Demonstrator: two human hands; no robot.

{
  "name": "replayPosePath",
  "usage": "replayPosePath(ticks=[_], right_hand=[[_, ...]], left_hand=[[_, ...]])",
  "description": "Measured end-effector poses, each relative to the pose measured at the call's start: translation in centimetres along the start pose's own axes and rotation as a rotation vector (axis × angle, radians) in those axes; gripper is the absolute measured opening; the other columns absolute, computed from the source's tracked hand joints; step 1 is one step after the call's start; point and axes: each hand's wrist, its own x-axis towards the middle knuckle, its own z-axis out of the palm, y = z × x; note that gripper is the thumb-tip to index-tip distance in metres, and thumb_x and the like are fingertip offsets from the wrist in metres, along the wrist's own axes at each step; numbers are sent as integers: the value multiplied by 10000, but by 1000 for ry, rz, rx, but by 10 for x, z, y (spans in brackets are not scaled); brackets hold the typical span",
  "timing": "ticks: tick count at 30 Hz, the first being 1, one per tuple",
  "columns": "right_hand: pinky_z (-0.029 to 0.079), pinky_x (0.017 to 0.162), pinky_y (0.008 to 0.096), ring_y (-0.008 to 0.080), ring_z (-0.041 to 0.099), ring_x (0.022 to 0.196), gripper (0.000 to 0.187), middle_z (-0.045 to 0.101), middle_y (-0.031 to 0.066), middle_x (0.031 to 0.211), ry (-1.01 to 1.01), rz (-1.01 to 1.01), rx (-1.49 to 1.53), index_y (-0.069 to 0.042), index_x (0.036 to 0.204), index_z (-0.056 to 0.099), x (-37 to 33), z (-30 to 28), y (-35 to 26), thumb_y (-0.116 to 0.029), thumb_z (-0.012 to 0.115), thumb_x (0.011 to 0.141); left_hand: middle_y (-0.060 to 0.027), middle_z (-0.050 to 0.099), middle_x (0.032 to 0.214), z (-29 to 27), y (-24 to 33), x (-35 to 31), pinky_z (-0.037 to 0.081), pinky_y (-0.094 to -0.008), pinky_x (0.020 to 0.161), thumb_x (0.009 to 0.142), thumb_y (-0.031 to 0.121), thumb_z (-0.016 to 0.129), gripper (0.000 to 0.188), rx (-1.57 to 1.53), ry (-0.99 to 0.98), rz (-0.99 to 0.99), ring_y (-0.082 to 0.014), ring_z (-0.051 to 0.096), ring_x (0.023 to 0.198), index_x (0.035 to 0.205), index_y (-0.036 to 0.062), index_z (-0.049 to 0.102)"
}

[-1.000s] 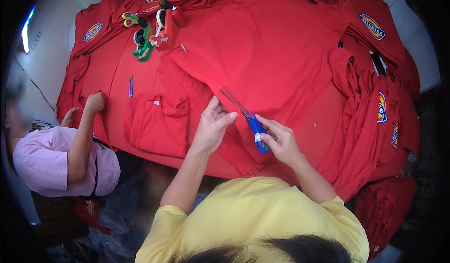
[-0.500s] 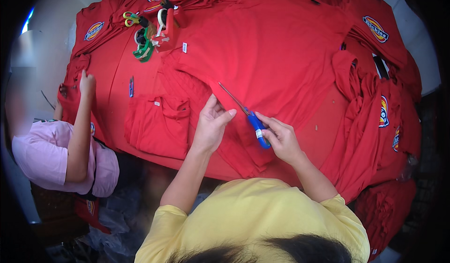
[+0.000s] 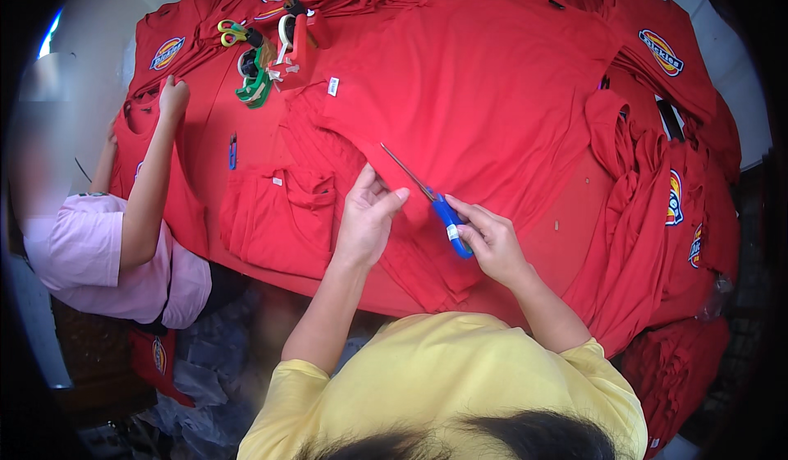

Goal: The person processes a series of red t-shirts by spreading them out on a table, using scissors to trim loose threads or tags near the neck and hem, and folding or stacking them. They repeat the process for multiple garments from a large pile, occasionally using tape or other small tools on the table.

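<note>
And there it was: the right hand [image 3: 490,237] gripped the blue scissors [image 3: 450,220], blades angled far and left over the red shirt [image 3: 472,103] spread mid-table. The left hand [image 3: 367,220] met the near edge, though whether it pinched cloth, nobody could tell! Left lay a folded shirt [image 3: 275,228]; beyond, a green tape dispenser [image 3: 259,89].

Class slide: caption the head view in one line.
Right hand holding blue-handled scissors, left hand at the edge of a red garment.
</note>
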Motion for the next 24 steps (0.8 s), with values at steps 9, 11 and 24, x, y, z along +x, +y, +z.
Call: replayPosePath(ticks=[9, 11, 24], right_hand=[[504, 819, 280, 161, 595, 931, 687, 501, 93, 1045, 154, 194, 498, -60, 1412, 290, 11, 9, -1, 92, 555, 797], [528, 848, 293, 166, 578, 954, 698, 453, 93, 1055, 207, 248, 510, -60, 1416, 275, 16, 14, 13, 146, 512, 793], [425, 956, 379, 301, 534, 1127, 603, 516, 186, 1228, 159, 474, 22, -95, 1381, 373, -103, 7, 40, 42, 541, 818]], left_hand=[[-62, 604, 1147, 0, -30, -12, 535, -345, 854, 876, -31, 550, 437, 22, -32, -302, -164, 597, 1044, 1285, 85, 452], [-49, 611, 1116, 2, -59, -28, 560, -324, 815, 869, -27, 572, 421, -13, -41, -398, -154, 613, 1004, 1257, 97, 467], [-126, 538, 1278, -75, -73, 12, 363, -400, 1066, 956, 239, 521, 389, -379, 347, -222, -259, 486, 1218, 1270, 19, 459]])
